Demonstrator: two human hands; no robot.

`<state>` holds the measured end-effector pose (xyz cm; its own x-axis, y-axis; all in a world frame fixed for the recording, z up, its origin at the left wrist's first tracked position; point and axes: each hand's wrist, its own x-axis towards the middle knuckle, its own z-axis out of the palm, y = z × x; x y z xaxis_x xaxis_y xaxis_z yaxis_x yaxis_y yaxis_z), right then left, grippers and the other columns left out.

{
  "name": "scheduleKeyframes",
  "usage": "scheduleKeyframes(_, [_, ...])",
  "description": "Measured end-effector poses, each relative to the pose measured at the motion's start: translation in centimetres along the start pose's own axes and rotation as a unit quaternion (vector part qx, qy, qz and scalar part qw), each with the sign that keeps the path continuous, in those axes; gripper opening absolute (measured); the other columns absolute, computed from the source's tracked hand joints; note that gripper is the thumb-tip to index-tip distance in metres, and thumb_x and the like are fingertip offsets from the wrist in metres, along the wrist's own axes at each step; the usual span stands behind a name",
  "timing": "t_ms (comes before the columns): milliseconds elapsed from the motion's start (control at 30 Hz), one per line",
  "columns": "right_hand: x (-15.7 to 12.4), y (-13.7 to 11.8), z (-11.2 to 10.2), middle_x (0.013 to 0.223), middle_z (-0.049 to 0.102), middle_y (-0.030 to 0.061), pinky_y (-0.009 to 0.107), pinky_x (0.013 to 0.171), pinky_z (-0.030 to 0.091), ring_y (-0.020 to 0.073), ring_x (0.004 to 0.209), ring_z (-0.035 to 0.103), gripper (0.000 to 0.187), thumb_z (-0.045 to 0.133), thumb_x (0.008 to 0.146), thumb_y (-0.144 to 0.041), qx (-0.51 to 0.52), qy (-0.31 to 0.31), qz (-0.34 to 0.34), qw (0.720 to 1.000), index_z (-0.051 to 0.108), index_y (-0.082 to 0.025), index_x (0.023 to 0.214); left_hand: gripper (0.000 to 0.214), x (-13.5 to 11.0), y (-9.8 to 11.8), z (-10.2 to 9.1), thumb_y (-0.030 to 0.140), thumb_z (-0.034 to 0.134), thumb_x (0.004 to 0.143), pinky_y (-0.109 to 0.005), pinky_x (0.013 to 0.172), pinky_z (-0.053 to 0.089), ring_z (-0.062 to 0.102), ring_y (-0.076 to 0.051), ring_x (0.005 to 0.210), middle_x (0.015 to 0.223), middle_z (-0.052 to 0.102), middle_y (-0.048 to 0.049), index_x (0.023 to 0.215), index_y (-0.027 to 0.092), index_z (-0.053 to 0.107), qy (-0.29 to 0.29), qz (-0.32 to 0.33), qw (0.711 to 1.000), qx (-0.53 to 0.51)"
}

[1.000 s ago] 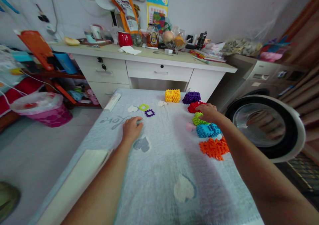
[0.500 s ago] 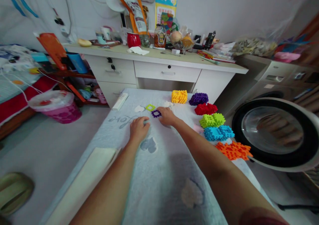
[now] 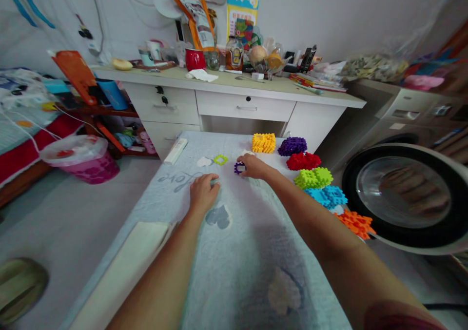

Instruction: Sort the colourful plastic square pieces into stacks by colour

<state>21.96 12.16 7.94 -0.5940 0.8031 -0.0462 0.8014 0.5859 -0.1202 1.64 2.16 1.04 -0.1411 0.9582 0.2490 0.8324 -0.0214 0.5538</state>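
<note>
My right hand (image 3: 253, 166) pinches a purple square ring with notched edges (image 3: 239, 168), close above or on the cloth; I cannot tell whether it touches. A lime-green ring of the same shape (image 3: 220, 160) lies flat, left of the purple one. My left hand (image 3: 204, 189) rests on the cloth-covered table (image 3: 234, 252), holding nothing, thumb apart from the fingers. Along the table's right side run stacks of such pieces: yellow (image 3: 263, 143), purple (image 3: 292, 146), red (image 3: 303, 161), lime green (image 3: 313, 178), blue (image 3: 326, 196) and orange (image 3: 354, 223), the last partly behind my right arm.
A long white box (image 3: 176, 151) lies at the table's far left edge. Beyond stands a white desk (image 3: 244, 106) crowded with jars and bags. At the right is a washing machine with a round door (image 3: 405, 198); a pink bin (image 3: 86, 159) stands on the floor at left.
My right hand has drawn the purple ring to the right, away from the lime-green one, and the ring now looks tilted. My left hand has stayed in place.
</note>
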Motion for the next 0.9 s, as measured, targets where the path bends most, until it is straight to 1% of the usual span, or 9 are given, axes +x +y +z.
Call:
scheduleKeyframes(100, [-1.4,3.9,-2.4,0.117,0.069,0.0134,0.028,0.089,0.045,0.0218,0.105,0.063,0.039,0.075,0.082,-0.026,0.003,0.029,0.031,0.999,0.066,-0.013,0.117,0.031,0.0,0.0,0.0,0.030,0.053,0.086,-0.042,0.103,0.043,0.061,-0.027,0.113,0.117,0.072,-0.0057,0.111,0.023,0.069,-0.003,0.000,1.000,0.000])
scheduleKeyframes(200, [-3.0,8.7,-4.9,0.112,0.071,0.0117,0.027,0.081,0.046,0.0208,0.096,0.064,0.032,0.073,0.083,-0.031,-0.017,0.051,0.108,0.993,0.069,-0.013,0.111,0.031,0.0,0.2,-0.1,0.030,0.053,0.086,-0.041,0.103,0.042,0.060,-0.027,0.113,0.117,0.072,-0.0055,0.111,0.023,0.069,-0.007,-0.004,1.000,0.000])
scheduleKeyframes(267, [-4.0,12.0,-6.2,0.109,0.071,0.0118,0.028,0.080,0.046,0.0220,0.094,0.064,0.033,0.071,0.084,-0.033,-0.044,0.073,0.156,0.984,0.070,-0.013,0.110,0.031,0.0,0.3,-0.1,0.030,0.053,0.085,-0.041,0.102,0.042,0.060,-0.027,0.114,0.117,0.071,-0.0054,0.110,0.023,0.069,-0.008,-0.008,1.000,0.001])
scheduleKeyframes(333, [-4.7,15.0,-7.1,0.110,0.070,0.0127,0.030,0.081,0.047,0.0236,0.096,0.064,0.034,0.070,0.084,-0.034,-0.073,0.095,0.213,0.970,0.071,-0.014,0.111,0.031,0.0,0.3,-0.1,0.031,0.053,0.085,-0.041,0.102,0.043,0.060,-0.027,0.114,0.117,0.071,-0.0054,0.110,0.024,0.069,-0.007,-0.010,1.000,0.002])
scheduleKeyframes(400, [-5.1,17.5,-7.6,0.114,0.069,0.0138,0.032,0.085,0.048,0.0250,0.099,0.064,0.038,0.069,0.084,-0.035,-0.093,0.110,0.268,0.952,0.071,-0.015,0.116,0.031,0.0,0.3,-0.1,0.031,0.052,0.085,-0.042,0.102,0.043,0.060,-0.027,0.114,0.117,0.071,-0.0056,0.110,0.024,0.069,-0.007,-0.010,1.000,0.002])
scheduleKeyframes(467, [-5.2,19.3,-7.7,0.119,0.067,0.0148,0.034,0.088,0.048,0.0267,0.103,0.063,0.042,0.068,0.084,-0.035,-0.104,0.119,0.312,0.937,0.069,-0.015,0.121,0.031,0.0,0.3,-0.1,0.031,0.052,0.085,-0.043,0.102,0.042,0.060,-0.028,0.114,0.116,0.071,-0.0058,0.110,0.023,0.069,-0.008,-0.006,1.000,0.000])
scheduleKeyframes(600, [-4.8,21.3,-7.4,0.126,0.064,0.0157,0.037,0.091,0.049,0.0289,0.108,0.062,0.046,0.066,0.085,-0.034,-0.103,0.112,0.349,0.925,0.067,-0.016,0.128,0.032,0.0,0.3,-0.2,0.032,0.052,0.085,-0.043,0.103,0.042,0.060,-0.028,0.115,0.117,0.071,-0.0062,0.110,0.023,0.069,-0.010,-0.005,1.000,-0.006])
scheduleKeyframes(700, [-4.4,21.9,-7.2,0.126,0.065,0.0150,0.035,0.091,0.049,0.0266,0.107,0.063,0.046,0.066,0.084,-0.028,-0.096,0.102,0.354,0.925,0.066,-0.016,0.129,0.032,0.0,0.3,-0.2,0.032,0.052,0.085,-0.044,0.103,0.042,0.060,-0.029,0.115,0.117,0.072,-0.0063,0.109,0.022,0.069,-0.009,-0.007,1.000,-0.008])
scheduleKeyframes(900, [-4.3,22.2,-7.1,0.113,0.071,0.0137,0.031,0.085,0.051,0.0235,0.099,0.066,0.044,0.065,0.080,-0.016,-0.074,0.098,0.346,0.930,0.070,-0.014,0.123,0.030,0.0,0.2,-0.1,0.031,0.054,0.083,-0.043,0.102,0.043,0.061,-0.027,0.112,0.113,0.073,-0.0055,0.107,0.024,0.070,0.001,0.001,1.000,-0.011])
